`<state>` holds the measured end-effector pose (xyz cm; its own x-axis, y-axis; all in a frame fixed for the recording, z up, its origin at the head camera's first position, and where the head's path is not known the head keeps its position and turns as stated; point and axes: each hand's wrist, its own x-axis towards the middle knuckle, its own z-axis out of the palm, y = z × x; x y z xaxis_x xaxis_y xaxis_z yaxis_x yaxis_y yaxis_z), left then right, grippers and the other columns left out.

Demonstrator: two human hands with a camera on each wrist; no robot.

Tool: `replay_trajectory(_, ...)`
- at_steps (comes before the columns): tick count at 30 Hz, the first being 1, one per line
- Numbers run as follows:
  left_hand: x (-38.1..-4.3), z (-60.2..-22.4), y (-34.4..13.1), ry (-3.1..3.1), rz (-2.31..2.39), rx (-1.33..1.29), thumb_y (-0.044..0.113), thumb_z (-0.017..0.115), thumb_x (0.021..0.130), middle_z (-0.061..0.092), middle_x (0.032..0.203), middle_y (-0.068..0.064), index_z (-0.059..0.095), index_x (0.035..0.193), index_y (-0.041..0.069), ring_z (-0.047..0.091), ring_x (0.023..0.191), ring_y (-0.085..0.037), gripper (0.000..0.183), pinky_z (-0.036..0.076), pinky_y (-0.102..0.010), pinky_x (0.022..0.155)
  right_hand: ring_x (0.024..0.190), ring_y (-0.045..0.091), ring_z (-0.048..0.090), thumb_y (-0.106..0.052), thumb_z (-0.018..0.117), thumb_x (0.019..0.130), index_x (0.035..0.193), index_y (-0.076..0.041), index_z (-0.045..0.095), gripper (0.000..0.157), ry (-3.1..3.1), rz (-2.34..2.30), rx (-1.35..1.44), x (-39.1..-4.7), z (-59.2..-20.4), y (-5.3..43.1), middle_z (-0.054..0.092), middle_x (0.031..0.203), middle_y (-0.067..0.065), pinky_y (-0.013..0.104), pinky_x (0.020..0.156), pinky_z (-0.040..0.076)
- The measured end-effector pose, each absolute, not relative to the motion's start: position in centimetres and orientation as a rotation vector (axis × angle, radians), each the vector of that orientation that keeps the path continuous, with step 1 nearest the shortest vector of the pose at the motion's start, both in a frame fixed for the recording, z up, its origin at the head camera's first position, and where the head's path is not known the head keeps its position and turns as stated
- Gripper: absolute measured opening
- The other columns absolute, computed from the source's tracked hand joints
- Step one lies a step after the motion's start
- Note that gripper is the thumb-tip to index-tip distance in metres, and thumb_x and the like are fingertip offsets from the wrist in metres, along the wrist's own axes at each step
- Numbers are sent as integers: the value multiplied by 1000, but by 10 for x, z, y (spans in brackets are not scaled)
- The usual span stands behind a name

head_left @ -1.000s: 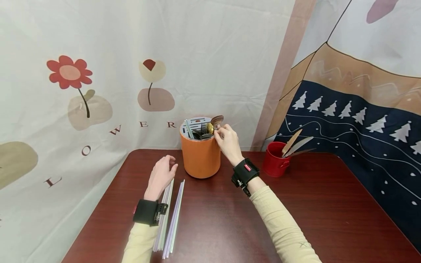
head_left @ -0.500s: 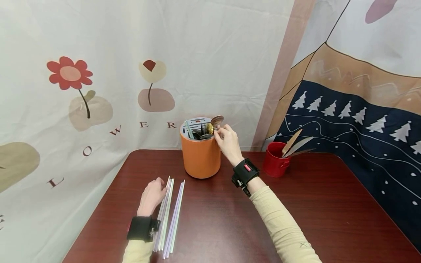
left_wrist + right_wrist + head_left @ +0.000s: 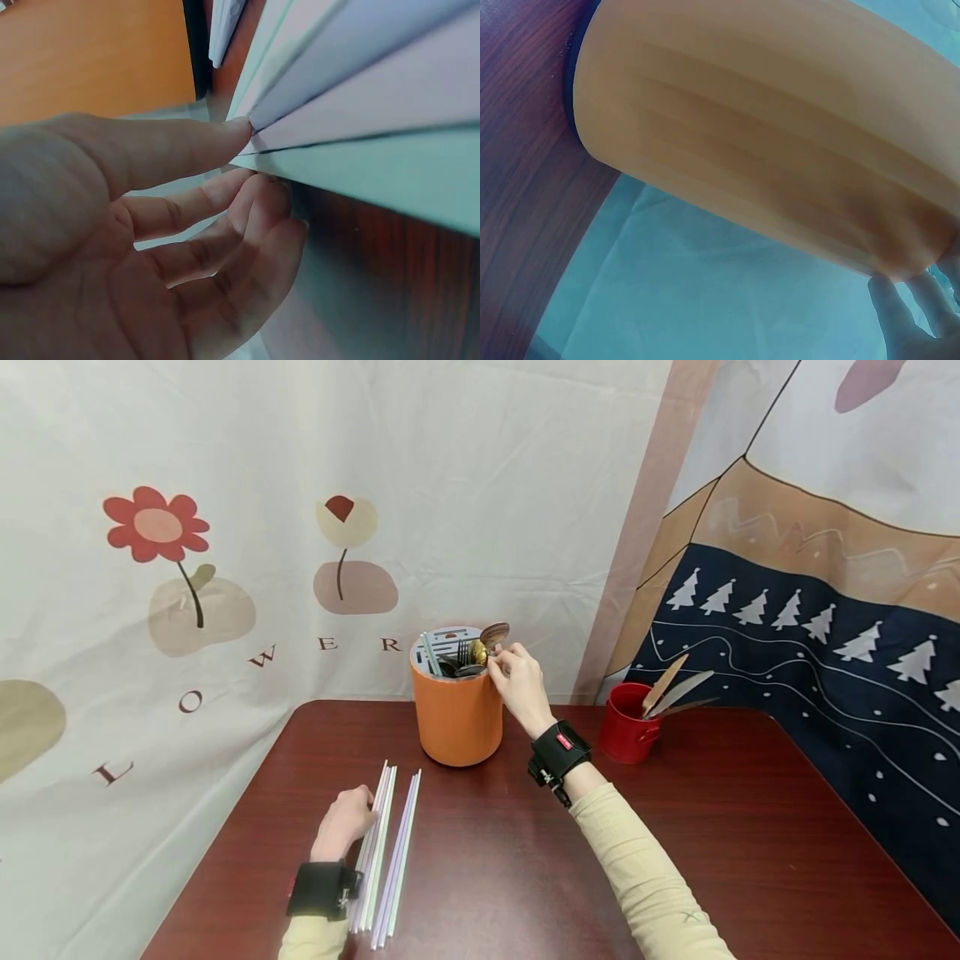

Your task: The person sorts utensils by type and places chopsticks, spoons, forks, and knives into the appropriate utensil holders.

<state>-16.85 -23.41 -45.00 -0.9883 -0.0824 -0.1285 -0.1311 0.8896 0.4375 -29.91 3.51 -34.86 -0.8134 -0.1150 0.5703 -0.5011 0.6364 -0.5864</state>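
Observation:
My left hand (image 3: 347, 817) is low over the left bundle of pastel chopsticks (image 3: 381, 839) lying on the table. In the left wrist view, the thumb (image 3: 238, 133) presses on the outer chopsticks (image 3: 360, 146) and curled fingertips meet them from beneath. My right hand (image 3: 519, 685) pinches the near right rim of an orange utensil holder (image 3: 459, 722), beside an upright spoon (image 3: 495, 633). A fork (image 3: 462, 652), dark spoons and a few pale chopsticks (image 3: 431, 653) also stand in its slotted top. In the right wrist view, fingers (image 3: 885, 296) meet the holder's upper edge.
A second pastel bundle (image 3: 397, 860) lies just right of the first. To the right stands a red cup (image 3: 628, 724) with several knives (image 3: 678, 693) leaning out of it. A printed cloth (image 3: 525, 510) hangs behind the brown table (image 3: 570, 877).
My left hand has come down and back toward me, from the far tips of the chopsticks to their left side. The right hand stays at the holder's rim.

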Motion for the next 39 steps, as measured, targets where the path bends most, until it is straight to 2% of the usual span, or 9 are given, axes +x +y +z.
replay_trajectory(10, -168, -449, -233, 2920, 714, -191, 3, 60, 82, 65, 97, -21, 60, 101, -2, 59, 75, -26, 19, 49, -42, 61, 76, 24, 53, -17, 55, 96, 90, -3, 70, 21, -2367, 1055, 483, -299, -349, 35, 54, 90, 10, 29, 65, 41)
replay_trajectory(13, -167, -447, -232, 2926, 722, -205, 2, 57, 80, 63, 86, -17, 59, 90, -1, 55, 70, -25, 12, 46, -39, 59, 75, 24, 53, -17, 55, 96, 89, -3, 70, 21, -2367, 1059, 482, -298, -348, 35, 54, 90, 11, 28, 64, 41)
replay_trajectory(15, -165, -446, -230, 2931, 732, -225, 1, 54, 77, 56, 72, -10, 54, 75, 2, 50, 64, -22, 3, 41, -35, 54, 75, 23, 53, -17, 56, 96, 89, -3, 70, 21, -2364, 1059, 484, -298, -348, 35, 54, 90, 11, 28, 64, 40)
replay_trajectory(17, -164, -444, -228, 2930, 739, -250, 0, 52, 75, 45, 63, -5, 44, 62, 8, 44, 59, -20, 17, 35, -32, 50, 75, 24, 53, -17, 56, 95, 88, -3, 70, 21, -2361, 1055, 484, -299, -349, 35, 54, 89, 11, 28, 64, 40)
replay_trajectory(19, -164, -443, -227, 2928, 739, -277, 0, 51, 74, 38, 59, -2, 36, 57, 12, 41, 57, -18, 25, 32, -31, 48, 74, 24, 53, -17, 56, 95, 88, -3, 70, 21, -2361, 1051, 483, -299, -349, 35, 54, 89, 11, 28, 64, 40)
replay_trajectory(21, -165, -444, -227, 2923, 724, -306, 1, 52, 73, 36, 59, -2, 33, 56, 14, 40, 56, -18, 29, 32, -31, 47, 74, 24, 53, -17, 56, 95, 87, -3, 70, 21, -2363, 1046, 481, -299, -349, 35, 54, 89, 11, 28, 64, 40)
replay_trajectory(28, -166, -443, -229, 2913, 704, -390, 5, 59, 73, 54, 66, -12, 56, 68, 0, 50, 60, -25, 7, 40, -35, 49, 74, 23, 54, -17, 56, 96, 87, -3, 70, 22, -2357, 1039, 481, -299, -349, 35, 55, 89, 10, 29, 63, 42)
replay_trajectory(35, -165, -443, -227, 2888, 698, -427, 12, 63, 72, 55, 66, -12, 56, 66, 2, 53, 62, -26, 13, 42, -37, 51, 74, 23, 53, -17, 56, 96, 87, -3, 70, 22, -2362, 1036, 480, -298, -350, 35, 54, 88, 10, 29, 64, 41)
replay_trajectory(39, -165, -445, -226, 2904, 705, -415, 10, 63, 70, 55, 66, -12, 56, 66, 2, 53, 61, -27, 11, 42, -37, 51, 75, 24, 53, -17, 56, 96, 87, -3, 70, 22, -2363, 1044, 481, -298, -350, 35, 54, 88, 10, 29, 65, 41)
